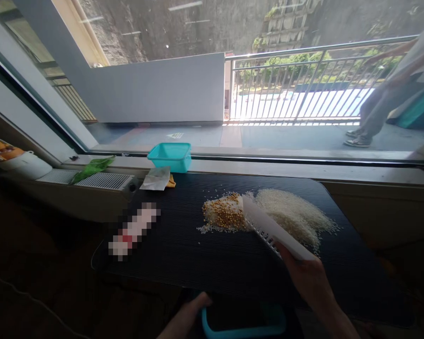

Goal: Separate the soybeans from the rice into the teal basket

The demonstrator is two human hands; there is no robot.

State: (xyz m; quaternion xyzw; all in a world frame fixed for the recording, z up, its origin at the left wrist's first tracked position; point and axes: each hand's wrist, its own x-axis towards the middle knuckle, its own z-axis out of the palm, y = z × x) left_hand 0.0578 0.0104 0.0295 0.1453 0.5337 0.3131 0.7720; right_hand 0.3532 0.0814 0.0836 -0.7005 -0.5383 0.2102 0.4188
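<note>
One white slotted scraper [268, 223], clasped by the right hand [309, 273] at lower right, slants up-left to yellow kernels [224, 212] near centre; the left hand [191, 310], grip unclear, touches a turquoise bin [247, 333], bottom centre.

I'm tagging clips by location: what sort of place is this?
Probably a room beside a balcony or walkway: a dark table stands by a windowsill, and a metal railing shows outside.

My bare right hand [305, 273] is curled in a grip, its forearm [334, 310] slanting up from lower right, while my bare left hand [188, 314] sits lower, thumb [204, 299] extended.
</note>
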